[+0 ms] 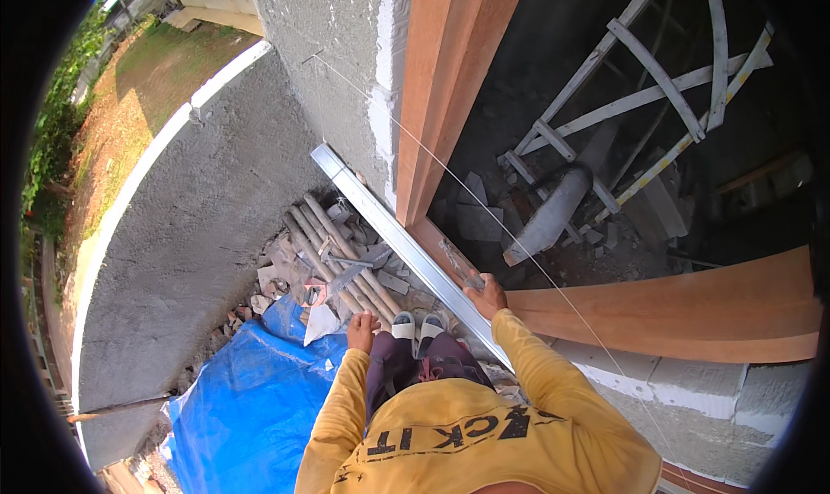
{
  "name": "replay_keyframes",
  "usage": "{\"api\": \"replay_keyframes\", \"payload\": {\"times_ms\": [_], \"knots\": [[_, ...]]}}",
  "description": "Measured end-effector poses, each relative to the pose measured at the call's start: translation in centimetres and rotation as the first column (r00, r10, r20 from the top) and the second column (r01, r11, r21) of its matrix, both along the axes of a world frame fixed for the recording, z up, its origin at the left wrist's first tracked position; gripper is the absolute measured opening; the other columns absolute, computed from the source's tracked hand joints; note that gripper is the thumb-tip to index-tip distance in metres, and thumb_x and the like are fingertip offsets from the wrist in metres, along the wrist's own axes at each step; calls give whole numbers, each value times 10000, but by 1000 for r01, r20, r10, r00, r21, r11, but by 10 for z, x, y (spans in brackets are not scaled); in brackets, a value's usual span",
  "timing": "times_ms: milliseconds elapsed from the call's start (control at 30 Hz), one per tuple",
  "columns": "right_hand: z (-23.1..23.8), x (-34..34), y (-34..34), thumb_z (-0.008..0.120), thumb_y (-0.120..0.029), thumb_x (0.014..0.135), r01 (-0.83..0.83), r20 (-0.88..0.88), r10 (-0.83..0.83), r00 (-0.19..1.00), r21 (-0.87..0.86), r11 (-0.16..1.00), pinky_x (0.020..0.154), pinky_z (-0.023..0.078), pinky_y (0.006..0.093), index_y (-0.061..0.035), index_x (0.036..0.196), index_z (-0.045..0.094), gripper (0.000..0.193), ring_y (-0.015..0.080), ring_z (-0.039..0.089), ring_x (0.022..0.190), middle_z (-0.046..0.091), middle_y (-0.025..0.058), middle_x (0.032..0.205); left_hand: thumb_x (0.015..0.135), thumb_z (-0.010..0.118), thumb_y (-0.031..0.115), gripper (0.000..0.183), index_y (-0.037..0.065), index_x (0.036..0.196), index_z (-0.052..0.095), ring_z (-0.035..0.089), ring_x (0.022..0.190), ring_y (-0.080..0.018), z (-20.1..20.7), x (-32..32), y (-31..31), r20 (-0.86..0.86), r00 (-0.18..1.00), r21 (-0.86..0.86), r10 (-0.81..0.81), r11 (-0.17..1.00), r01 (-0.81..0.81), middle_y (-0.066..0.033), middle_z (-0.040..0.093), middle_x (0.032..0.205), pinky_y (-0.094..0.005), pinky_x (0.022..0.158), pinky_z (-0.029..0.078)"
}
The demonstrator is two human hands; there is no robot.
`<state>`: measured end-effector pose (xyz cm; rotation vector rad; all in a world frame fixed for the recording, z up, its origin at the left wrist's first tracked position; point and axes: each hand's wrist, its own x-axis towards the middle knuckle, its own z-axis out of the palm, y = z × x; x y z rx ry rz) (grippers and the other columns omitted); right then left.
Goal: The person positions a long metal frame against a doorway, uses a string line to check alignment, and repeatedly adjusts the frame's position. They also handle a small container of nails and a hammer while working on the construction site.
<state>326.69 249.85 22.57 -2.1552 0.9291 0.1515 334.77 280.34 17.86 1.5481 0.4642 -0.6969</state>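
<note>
A long silvery metal bar (pixel 406 246) slants from the grey wall down past my right side. My right hand (pixel 487 297) is closed at its edge, thumb against the metal, beside the wooden frame's lower piece (pixel 445 254). Left of the bar, my left hand (pixel 362 331) is held in front of my thigh with its fingers curled; whatever may be inside them is hidden. Beyond that hand, several round poles (pixel 324 245) lie on the rubble. A handsaw (pixel 316 292) with an orange handle rests across them.
A blue tarp (pixel 251 390) spreads at lower left, below a curved grey wall (pixel 181 226). A thin string (pixel 450 167) crosses overhead. Wooden frame posts (pixel 450 79) border a dark opening holding a white wooden rack (pixel 640 88) and debris. Broken pieces (pixel 285 269) surround my feet.
</note>
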Motion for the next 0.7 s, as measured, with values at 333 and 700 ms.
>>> {"api": "replay_keyframes", "payload": {"times_ms": [333, 700], "knots": [[-137, 102, -42, 683, -307, 758, -171, -430, 122, 895, -76, 982, 974, 397, 398, -55, 1244, 453, 594, 327, 505, 1144, 525, 191, 1226, 842, 538, 352, 429, 19, 1113, 537, 543, 1026, -353, -146, -76, 2, 60, 898, 579, -436, 748, 325, -179, 588, 1093, -446, 920, 382], [-242, 142, -28, 677, -250, 778, -167, -428, 12, 904, -326, 930, 986, 386, 402, -128, 1261, 456, 545, 317, 471, 1162, 462, 121, 1261, 819, 570, 315, 342, 65, 1053, 582, 441, 1172, -278, -175, -67, -5, 219, 760, 742, -612, 610, 278, -104, 544, 1187, -452, 986, 278]]}}
